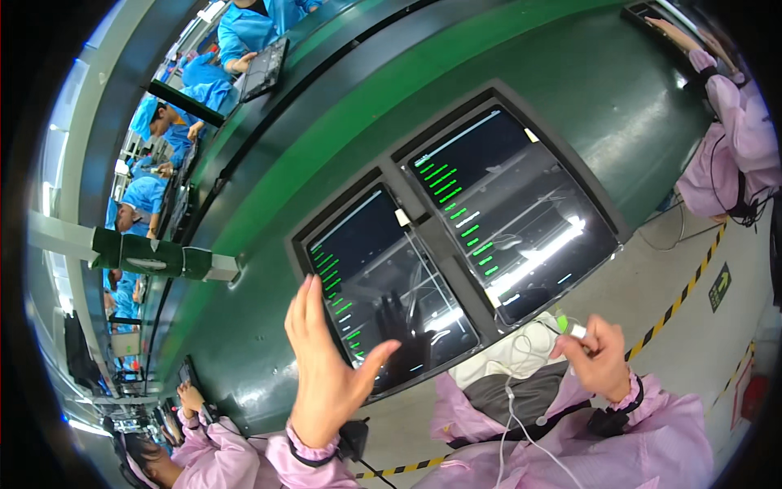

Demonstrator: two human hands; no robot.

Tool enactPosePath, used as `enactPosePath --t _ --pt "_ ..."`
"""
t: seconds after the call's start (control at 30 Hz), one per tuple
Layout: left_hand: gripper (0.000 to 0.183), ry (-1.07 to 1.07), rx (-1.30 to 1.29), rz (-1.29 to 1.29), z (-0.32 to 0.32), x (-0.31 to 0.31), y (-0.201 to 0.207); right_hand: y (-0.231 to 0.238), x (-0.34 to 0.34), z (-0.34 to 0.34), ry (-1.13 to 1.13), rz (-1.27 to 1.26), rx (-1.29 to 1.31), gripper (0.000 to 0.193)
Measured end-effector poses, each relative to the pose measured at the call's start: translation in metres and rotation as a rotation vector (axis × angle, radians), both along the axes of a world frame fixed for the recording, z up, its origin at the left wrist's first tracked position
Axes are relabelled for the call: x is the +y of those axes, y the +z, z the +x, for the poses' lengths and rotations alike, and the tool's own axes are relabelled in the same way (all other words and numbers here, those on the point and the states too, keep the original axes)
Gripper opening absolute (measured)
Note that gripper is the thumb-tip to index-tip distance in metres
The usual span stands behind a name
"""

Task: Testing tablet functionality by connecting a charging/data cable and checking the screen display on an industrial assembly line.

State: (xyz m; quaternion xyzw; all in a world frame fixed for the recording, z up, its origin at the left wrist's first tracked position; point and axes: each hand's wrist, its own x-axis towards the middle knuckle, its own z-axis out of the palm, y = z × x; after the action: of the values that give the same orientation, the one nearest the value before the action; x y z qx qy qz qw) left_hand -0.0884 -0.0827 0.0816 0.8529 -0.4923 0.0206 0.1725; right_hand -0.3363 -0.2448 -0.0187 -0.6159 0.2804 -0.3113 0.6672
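Two tablets lie side by side in a dark tray. Their black screens show a column of green and white bars. Over the lower left edge of the left tablet, my left hand hovers open, fingers stretched up and thumb apart; I cannot tell whether it touches. Its dark reflection shows on the glass. Just below the right tablet, my right hand pinches a small white plug. A thin white cable lies looped beside it, near a small green piece.
The tray sits at the near edge of a green workbench. A padded post rises at left. Co-workers in blue stand across the line; others in pink sit at lower left and far right.
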Motion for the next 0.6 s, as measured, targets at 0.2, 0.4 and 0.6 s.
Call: enactPosePath --t 0.2,0.4,0.6 --pt "0.085 -0.264 0.07 0.044 0.027 -0.094 0.0 0.011 -0.035 -0.01 0.05 -0.028 0.151 0.04" --pt "0.076 -0.22 0.146 0.054 0.048 -0.157 -0.019 0.011 -0.046 -0.009 0.15 0.045 0.177 0.041" --pt "0.072 -0.199 0.223 0.004 0.064 -0.192 -0.042 0.006 -0.052 -0.009 0.192 0.063 0.165 0.041"
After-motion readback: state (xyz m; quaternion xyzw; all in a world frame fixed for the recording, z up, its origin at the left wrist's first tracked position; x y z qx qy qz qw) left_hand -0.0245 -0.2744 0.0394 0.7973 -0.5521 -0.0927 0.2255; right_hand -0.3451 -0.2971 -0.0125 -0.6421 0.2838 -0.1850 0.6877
